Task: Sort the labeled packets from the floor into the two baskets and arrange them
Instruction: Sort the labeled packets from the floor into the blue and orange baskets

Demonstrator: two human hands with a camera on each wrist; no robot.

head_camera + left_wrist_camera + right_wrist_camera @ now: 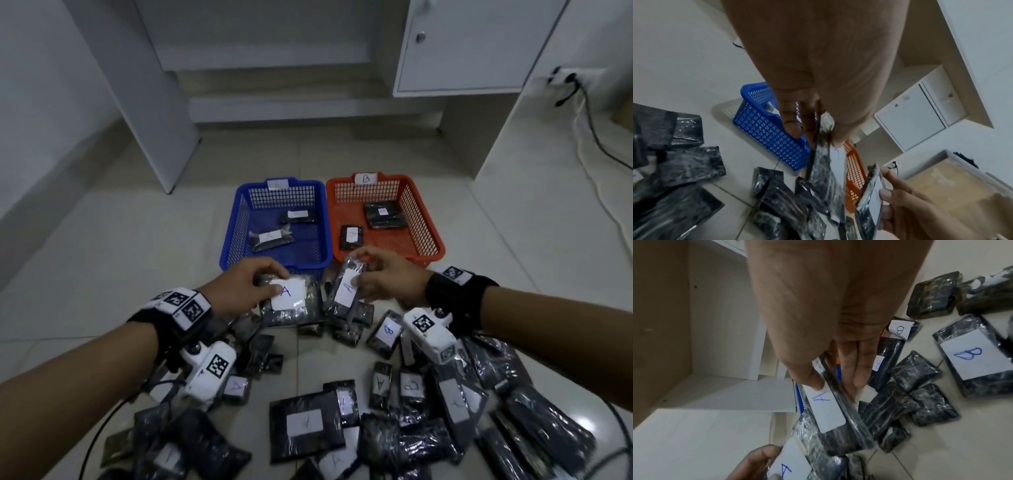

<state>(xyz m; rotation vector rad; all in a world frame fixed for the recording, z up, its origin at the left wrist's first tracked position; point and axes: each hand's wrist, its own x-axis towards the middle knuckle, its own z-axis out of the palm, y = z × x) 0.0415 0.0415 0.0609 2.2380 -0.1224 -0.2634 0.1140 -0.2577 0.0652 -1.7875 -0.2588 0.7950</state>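
each hand pinches an "a" packet. the left hand [246, 287] holds its packet [291, 301] flat, just beside the right hand [385, 281], whose packet [346, 291] hangs long axis tilted, top toward the orange basket [419, 219].

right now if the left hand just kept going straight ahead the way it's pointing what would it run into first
Most likely the near wall of the blue basket. The left hand, gripping a packet labeled A, points at that basket just ahead; depth is unclear, so it might pass over the rim instead.
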